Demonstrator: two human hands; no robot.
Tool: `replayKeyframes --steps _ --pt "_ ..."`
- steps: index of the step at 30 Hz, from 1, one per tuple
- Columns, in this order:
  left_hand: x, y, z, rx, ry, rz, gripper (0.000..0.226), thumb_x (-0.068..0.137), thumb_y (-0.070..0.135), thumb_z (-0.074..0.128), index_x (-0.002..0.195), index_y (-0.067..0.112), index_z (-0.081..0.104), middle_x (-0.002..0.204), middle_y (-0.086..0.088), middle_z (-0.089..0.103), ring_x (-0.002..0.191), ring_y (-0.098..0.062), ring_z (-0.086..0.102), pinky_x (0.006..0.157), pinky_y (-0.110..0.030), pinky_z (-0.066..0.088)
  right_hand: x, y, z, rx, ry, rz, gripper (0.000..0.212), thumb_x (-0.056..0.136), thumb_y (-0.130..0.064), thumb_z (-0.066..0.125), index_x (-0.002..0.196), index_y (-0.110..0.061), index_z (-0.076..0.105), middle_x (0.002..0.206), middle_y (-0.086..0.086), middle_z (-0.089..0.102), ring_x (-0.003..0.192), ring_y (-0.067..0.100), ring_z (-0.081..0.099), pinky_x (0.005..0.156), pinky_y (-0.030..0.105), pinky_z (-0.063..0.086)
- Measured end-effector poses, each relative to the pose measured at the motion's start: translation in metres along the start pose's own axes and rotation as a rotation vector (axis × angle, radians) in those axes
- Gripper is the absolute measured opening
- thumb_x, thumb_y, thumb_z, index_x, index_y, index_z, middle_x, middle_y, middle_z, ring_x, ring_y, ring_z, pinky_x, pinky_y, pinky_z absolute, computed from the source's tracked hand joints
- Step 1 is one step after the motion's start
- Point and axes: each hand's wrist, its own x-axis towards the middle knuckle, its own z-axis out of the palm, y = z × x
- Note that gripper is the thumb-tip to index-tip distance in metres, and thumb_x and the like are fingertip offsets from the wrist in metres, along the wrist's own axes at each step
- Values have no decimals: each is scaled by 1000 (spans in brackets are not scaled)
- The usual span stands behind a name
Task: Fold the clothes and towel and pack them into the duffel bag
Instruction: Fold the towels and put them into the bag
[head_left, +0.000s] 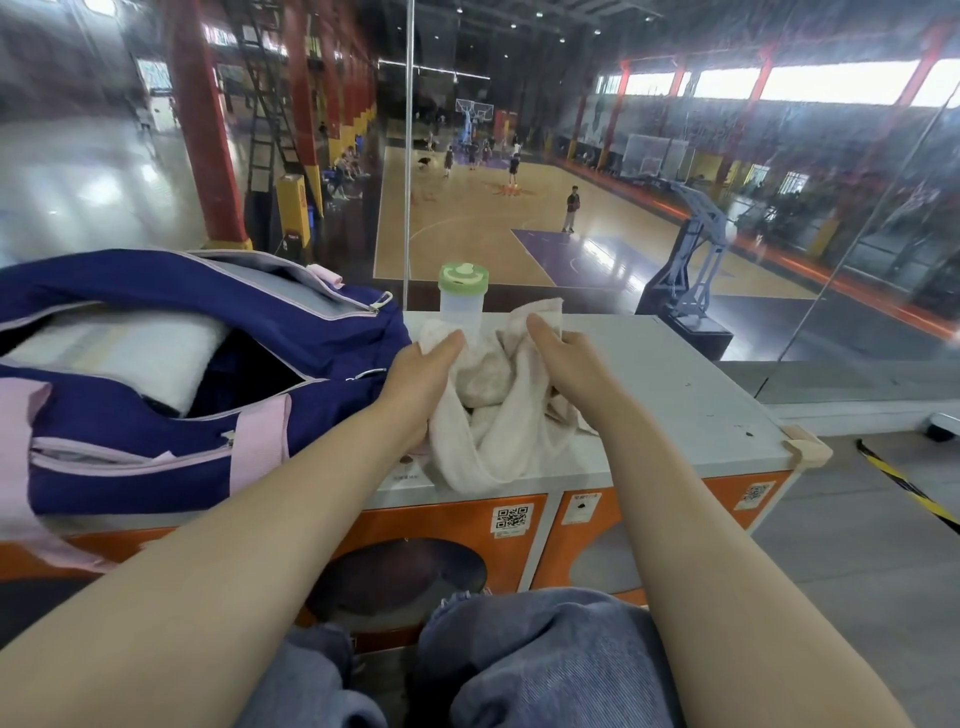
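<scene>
Head view: left hand (415, 371) and right hand (563, 358) each grip the crumpled cream towel (493, 415) at frame centre, on the grey worktop (691, 395). Navy duffel bag (171, 384), unzipped, lies at left, touching the towel. Green-lidded bottle (462, 301) stands behind the towel.

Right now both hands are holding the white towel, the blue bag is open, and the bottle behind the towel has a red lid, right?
Almost. The bottle has a green lid, not red, as the head view shows. The rest holds: the left hand and right hand hold the white towel, and the blue bag is open.
</scene>
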Motion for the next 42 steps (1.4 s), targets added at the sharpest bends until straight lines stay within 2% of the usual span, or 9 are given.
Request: replayKeyframes --steps 3,6,10,15,27,31,35,39,42 --pt "-7 2 0 -18 23 146 9 92 31 54 92 27 63 101 0 66 103 -23 61 91 -41 50 2 -2 4 27 33 -109 50 85 -44 42 101 -4 67 92 10 69 91 28 65 87 46 51" --pt "-9 2 -3 -129 -102 254 34 83 19 56 114 27 68 115 -4 67 112 -25 60 97 -44 48 3 -7 8 145 42 -206 28 76 -21 45 91 -21 69 96 9 71 91 23 66 80 40 52" --pt "-3 -7 -1 -73 -360 313 47 73 26 59 118 37 67 126 -7 62 118 -29 58 102 -51 46 -1 -13 17 246 -42 -236 26 77 -16 45 90 5 52 79 19 52 77 16 47 71 36 39" --pt "-2 1 2 -174 -266 38 52 84 61 54 103 17 71 111 -10 72 107 -29 66 99 -49 48 1 -8 18 280 -72 -112 36 74 -32 53 98 -9 67 96 2 72 91 20 68 87 42 56" --pt "-8 2 -10 -10 -417 -367 19 95 15 59 110 4 65 89 -12 72 78 -23 69 74 -35 58 5 4 20 182 -200 95 43 68 -34 59 105 -14 67 108 15 70 100 32 68 91 51 55" --pt "-7 13 -8 -62 -53 -106 6 90 11 57 88 10 63 87 -7 68 81 -23 65 77 -35 53 8 3 6 289 139 140 22 83 -21 55 101 -9 60 94 10 61 82 25 57 69 31 47" --pt "-15 35 -11 -442 -64 226 18 92 17 53 77 21 63 67 6 64 65 -11 62 63 -26 52 12 -4 -5 575 518 21 33 90 -18 49 119 -9 61 107 5 65 94 21 60 87 37 53" --pt "-17 21 -4 -233 -241 357 17 91 7 57 105 5 67 99 4 71 93 -5 66 80 -20 53 5 -16 13 483 190 -42 32 74 -27 52 98 -13 68 94 2 71 85 22 66 73 40 55" --pt "-9 1 -1 -61 -452 424 14 85 -5 49 78 -5 62 130 3 63 126 -14 54 107 -35 41 1 -18 19 435 -52 -25 39 82 -44 55 89 -8 68 82 10 62 77 24 59 68 37 47"
